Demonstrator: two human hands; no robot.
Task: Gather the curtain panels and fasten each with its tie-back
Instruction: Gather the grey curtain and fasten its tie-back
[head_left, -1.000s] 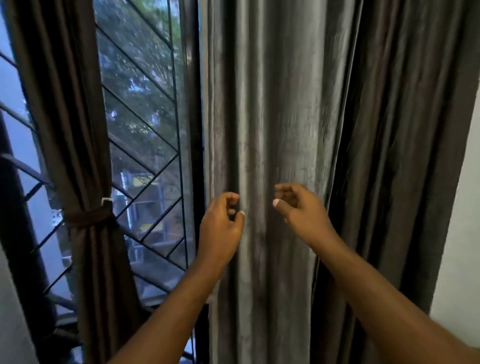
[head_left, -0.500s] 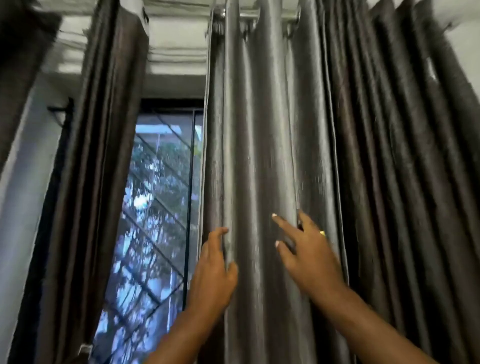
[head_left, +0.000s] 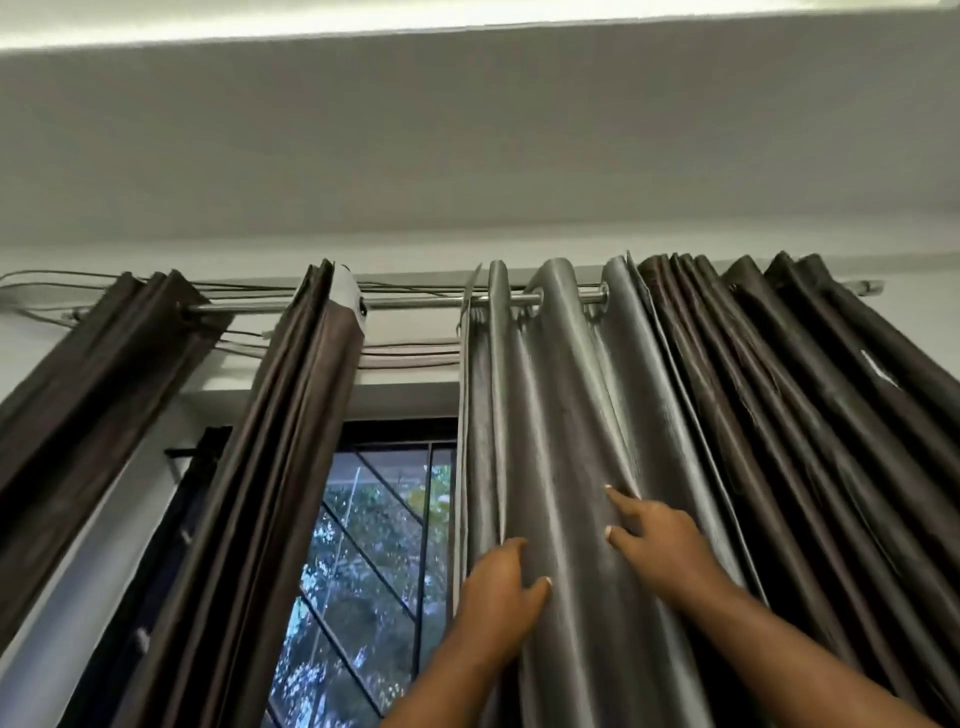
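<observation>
A pale grey wall (head_left: 467, 156) rose to a bright ceiling strip (head_left: 363, 21). Thin cables (head_left: 405, 353) ran along it above a dark-framed window (head_left: 395, 431), whose diagonal bars (head_left: 358, 551) crossed daylit green trees (head_left: 363, 603) outside.

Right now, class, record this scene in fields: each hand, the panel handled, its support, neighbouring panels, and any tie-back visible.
Left hand: grips the grey curtain panel at its left edge fold
Right hand: straight fingers press the same panel
Support: metal rod through eyelets
Neighbours: brown panels bunched on the right; window on the left
Tie-back: none in view
</observation>
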